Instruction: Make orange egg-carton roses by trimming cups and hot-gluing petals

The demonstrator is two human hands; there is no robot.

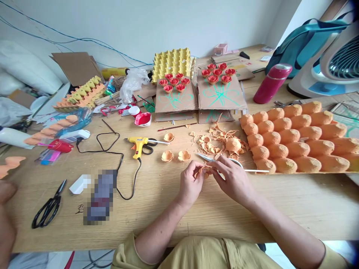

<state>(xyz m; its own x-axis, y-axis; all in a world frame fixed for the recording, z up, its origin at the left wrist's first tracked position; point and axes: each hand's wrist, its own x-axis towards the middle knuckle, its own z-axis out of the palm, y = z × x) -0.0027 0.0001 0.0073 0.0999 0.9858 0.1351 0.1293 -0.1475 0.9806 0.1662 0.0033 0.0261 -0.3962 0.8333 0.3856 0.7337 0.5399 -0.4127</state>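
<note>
Between my left hand (191,182) and my right hand (232,180) is a small orange egg-carton cup (206,172), pinched by the fingers of both. Most of it is hidden by the fingers. Just beyond my right hand lie scissors (205,157) with a pale handle, partly covered by that hand. Two petal-shaped carton cups (184,155) sit left of my hands, with another cup (168,137) behind them. Torn carton scraps (221,139) are heaped farther back.
A yellow glue gun (139,144) with a black cord lies to the left. An orange egg tray (294,138) stands at right, a white stick (256,171) near it. Cardboard with red flowers (175,101), a pink bottle (272,84) and black-handled scissors (49,207) are around. Another person's arm (6,216) shows at left.
</note>
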